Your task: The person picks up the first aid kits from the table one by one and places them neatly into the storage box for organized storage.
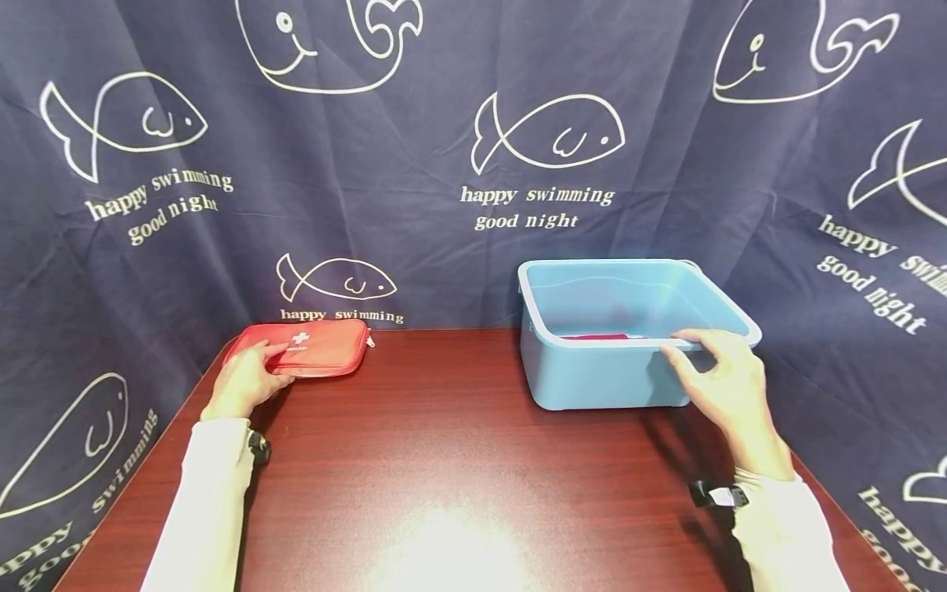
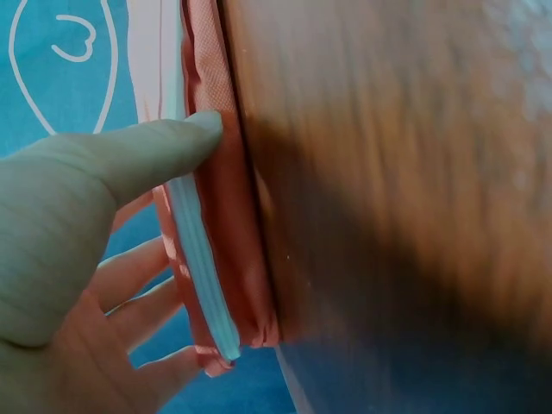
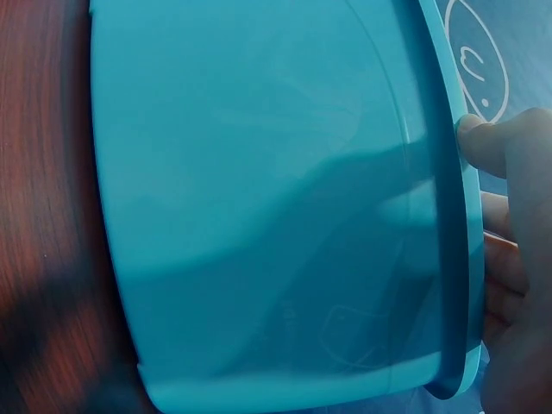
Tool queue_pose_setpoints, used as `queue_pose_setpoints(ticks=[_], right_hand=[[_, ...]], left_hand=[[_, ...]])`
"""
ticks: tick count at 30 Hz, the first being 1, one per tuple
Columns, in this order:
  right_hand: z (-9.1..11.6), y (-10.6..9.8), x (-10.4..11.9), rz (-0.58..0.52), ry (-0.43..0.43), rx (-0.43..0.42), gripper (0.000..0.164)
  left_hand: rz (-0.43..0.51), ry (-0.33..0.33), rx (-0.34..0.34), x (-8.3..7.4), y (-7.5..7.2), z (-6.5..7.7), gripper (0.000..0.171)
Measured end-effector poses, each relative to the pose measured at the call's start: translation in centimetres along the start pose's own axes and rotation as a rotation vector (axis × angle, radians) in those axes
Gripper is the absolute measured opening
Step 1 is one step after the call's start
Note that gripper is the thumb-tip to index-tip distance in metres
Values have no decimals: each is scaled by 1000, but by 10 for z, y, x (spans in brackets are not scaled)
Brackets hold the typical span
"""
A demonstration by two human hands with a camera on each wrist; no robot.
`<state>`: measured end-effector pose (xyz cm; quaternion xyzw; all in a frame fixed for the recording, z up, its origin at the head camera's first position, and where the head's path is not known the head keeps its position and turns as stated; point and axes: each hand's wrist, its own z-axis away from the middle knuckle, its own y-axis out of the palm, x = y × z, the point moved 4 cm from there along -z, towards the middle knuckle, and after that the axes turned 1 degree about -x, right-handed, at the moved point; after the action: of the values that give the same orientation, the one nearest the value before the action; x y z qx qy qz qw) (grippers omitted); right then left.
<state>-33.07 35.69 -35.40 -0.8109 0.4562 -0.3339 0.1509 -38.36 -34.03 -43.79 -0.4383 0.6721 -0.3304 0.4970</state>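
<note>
Left hand (image 1: pixel 244 382): we see it pinch a flat red cloth pouch (image 1: pixel 329 349).
Right hand (image 1: pixel 728 386): pinches the near rim of a boxy blue plastic tub (image 1: pixel 592 376).
Pouch: far left on our shiny red-brown wooden table (image 1: pixel 436 436).
Tub: far right, with a pinkish-red thing (image 1: pixel 598 337) inside.

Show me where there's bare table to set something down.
Bare tabletop lies between the red pouch and the blue bin, and nearer the person, between the two white sleeves. Crowded: far left, where the left hand touches the pouch, and right, where the right hand grips the bin's front rim.
</note>
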Motion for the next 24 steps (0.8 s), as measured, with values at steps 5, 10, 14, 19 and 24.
queue_pose_setpoints(ticks=[5, 10, 14, 19, 24], right_hand=[[0, -1, 0, -2, 1, 4, 21], [0, -2, 2, 10, 3, 9, 21], [0, -3, 3, 12, 4, 9, 22], [1, -3, 3, 10, 2, 4, 22], [1, -3, 3, 3, -8, -8, 21]], left_hand=[[-4, -15, -5, 1, 0, 1, 59], [14, -74, 4, 2, -1, 2, 57], [9, -109, 18, 2, -3, 3, 56], [5, -135, 8, 2, -5, 3, 54], [-3, -168, -22, 4, -6, 4, 52]])
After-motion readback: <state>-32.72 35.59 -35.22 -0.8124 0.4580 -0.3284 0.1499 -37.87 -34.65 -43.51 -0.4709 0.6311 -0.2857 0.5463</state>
